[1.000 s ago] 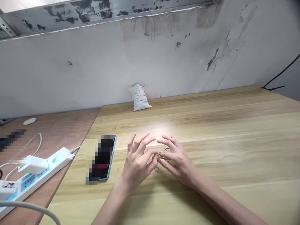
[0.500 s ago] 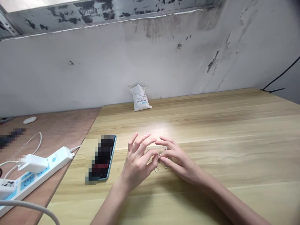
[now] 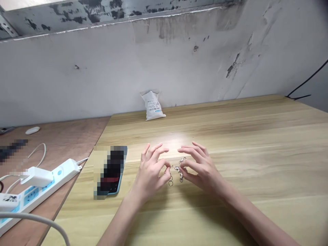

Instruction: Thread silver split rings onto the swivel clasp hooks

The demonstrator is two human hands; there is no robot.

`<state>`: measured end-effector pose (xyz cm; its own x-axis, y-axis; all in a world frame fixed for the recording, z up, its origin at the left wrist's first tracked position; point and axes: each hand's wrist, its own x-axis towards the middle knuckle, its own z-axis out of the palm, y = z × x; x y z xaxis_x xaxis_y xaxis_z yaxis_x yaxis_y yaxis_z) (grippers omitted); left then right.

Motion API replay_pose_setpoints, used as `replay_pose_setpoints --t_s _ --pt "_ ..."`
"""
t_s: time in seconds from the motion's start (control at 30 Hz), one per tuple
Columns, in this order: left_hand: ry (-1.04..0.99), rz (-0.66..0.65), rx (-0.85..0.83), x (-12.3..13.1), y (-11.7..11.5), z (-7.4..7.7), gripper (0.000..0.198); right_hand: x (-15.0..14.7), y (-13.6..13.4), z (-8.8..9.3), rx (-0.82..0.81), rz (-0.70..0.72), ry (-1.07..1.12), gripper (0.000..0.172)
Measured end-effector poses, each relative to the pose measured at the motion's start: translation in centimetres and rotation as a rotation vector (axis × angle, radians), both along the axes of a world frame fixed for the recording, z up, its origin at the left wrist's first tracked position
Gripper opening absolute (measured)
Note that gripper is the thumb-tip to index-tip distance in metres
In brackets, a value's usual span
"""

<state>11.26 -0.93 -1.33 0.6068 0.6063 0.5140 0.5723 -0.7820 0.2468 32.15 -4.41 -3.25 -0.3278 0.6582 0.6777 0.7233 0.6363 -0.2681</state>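
Observation:
Over the table, my left hand (image 3: 151, 171) pinches a small metal ring (image 3: 172, 166) between thumb and forefinger, mostly covered by the fingertips. Facing it, my right hand (image 3: 201, 167) pinches a silver lobster clasp (image 3: 177, 168), whose end points left towards that ring. Whether ring and clasp are linked, I cannot tell. Another silver clasp (image 3: 182, 160) lies just beyond the right fingertips, and more metal pieces (image 3: 181, 177) show below them. Loose rings (image 3: 171, 182) lie under my left thumb. The other fingers of both hands are raised and spread.
Left of my hands lies a phone (image 3: 116, 186), partly blurred out. A white packet (image 3: 153, 106) leans on the back wall. On the brown table at left are a power strip (image 3: 60, 174) with a white plug (image 3: 38, 177), cables (image 3: 38, 218) and a white oval object (image 3: 32, 130).
My hands have drawn apart a little, the right one shifting right. More of the clasp now shows between them, and the clasps and rings on the table are less covered.

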Motion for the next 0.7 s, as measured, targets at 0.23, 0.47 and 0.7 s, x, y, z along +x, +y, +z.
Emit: replay_pose_setpoints --t_s 0.23,0.47,0.7 --pt "0.112 -0.077 -0.336 -0.6 -0.2 0.0 0.008 -1.5 -1.6 0.6 0.144 0.113 -0.157 0.019" --pt "0.227 -0.123 -0.236 -1.3 0.4 -0.5 0.008 -1.6 -1.7 0.4 0.149 0.089 -0.114 0.019" --pt "0.21 -0.134 -0.215 -1.5 0.9 -0.5 0.012 2.2 1.5 -1.8 -0.274 0.014 0.03 0.014"
